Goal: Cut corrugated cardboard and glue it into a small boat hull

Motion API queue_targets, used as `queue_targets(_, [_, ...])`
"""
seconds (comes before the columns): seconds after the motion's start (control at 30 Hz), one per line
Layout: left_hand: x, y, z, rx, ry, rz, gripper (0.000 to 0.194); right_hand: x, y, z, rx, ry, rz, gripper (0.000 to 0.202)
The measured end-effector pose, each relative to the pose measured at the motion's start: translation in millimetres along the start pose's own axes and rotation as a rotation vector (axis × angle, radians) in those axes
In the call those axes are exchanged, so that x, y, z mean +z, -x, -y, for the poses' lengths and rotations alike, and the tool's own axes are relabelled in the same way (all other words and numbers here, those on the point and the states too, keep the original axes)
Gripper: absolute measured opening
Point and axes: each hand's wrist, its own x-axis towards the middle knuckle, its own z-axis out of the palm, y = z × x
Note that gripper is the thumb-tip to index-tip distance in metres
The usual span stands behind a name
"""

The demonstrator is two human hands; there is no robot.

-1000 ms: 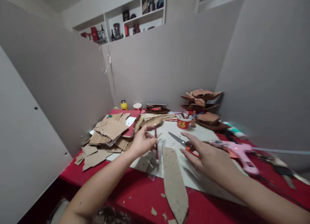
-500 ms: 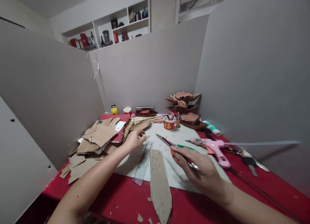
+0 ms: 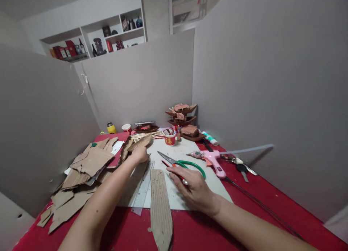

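Note:
My right hand is closed around a slim red pen over the white board. Just beyond it lie green-handled scissors, blades pointing left. Farther left, my left hand has its fingers curled by the near end of a boat-shaped cardboard piece; what they hold, if anything, is hidden. Between my forearms, a clear ruler rests beside a pointed strip of corrugated cardboard, whose tip reaches over the red cloth.
Cardboard scraps are heaped at the left. A pink glue gun with a cable lies right, near keys. Brown model boats, a red cup and wooden sticks stand or lie at the back.
The view has swung right. My left hand has closed its fingers and moved closer to the boat-shaped cardboard. My right hand, still with the pen, sits lower beside the scissors, which show more fully.

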Motion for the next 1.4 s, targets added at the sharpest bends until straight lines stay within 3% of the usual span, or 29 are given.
queue_targets(0.17, [-8.7,6,-1,-0.152,0.165,0.161,0.031,-1,2,0,0.078,-0.006,0.020,0.024])
queue_targets(0.27, [-24.3,27,2,-0.186,0.277,0.193,0.031,-3,5,-1,0.138,-0.033,0.031,0.025])
queue_targets(0.37, [-52.9,70,5,-0.147,0.382,0.229,0.024,-4,6,-1,0.185,-0.061,0.030,0.027])
queue_targets(0.43, [-74.0,108,4,-0.114,0.424,0.323,0.016,-5,5,1,0.202,-0.071,0.035,0.027])
queue_targets(0.53, [-91.1,167,-4,0.004,0.467,0.616,0.013,-3,4,4,0.205,-0.077,0.057,0.027])
queue_targets(0.63, [-75.4,213,-24,0.085,0.324,0.394,0.018,0,5,7,0.189,-0.078,0.069,0.027])
queue_targets(0.7, [-48.3,235,-41,0.245,0.204,0.216,0.018,2,7,8,0.179,-0.075,0.066,0.026])
queue_targets(0.8, [-1.5,257,-59,0.526,-0.080,0.145,0.018,2,9,10,0.165,-0.073,0.055,0.024])
queue_targets(0.87, [21.3,267,-59,0.607,-0.207,0.057,0.011,2,11,9,0.154,-0.074,0.038,0.023])
queue_targets(0.97, [33.8,279,-44,0.594,-0.291,-0.025,0.006,4,12,7,0.132,-0.075,0.001,0.023])
queue_targets(1.13, [21.6,295,-16,0.602,-0.276,-0.102,0.015,8,11,1,0.103,-0.060,-0.009,0.021])
queue_targets(1.2, [11.3,294,-9,0.580,-0.216,-0.059,0.019,9,12,-1,0.108,-0.055,-0.003,0.021])
queue_targets(1.3, [-8.7,272,-8,0.368,-0.109,0.026,0.023,10,14,-4,0.131,-0.058,-0.003,0.021])
queue_targets(1.4, [-21.6,223,-10,0.121,-0.097,0.000,0.017,11,17,-6,0.157,-0.075,0.001,0.024])
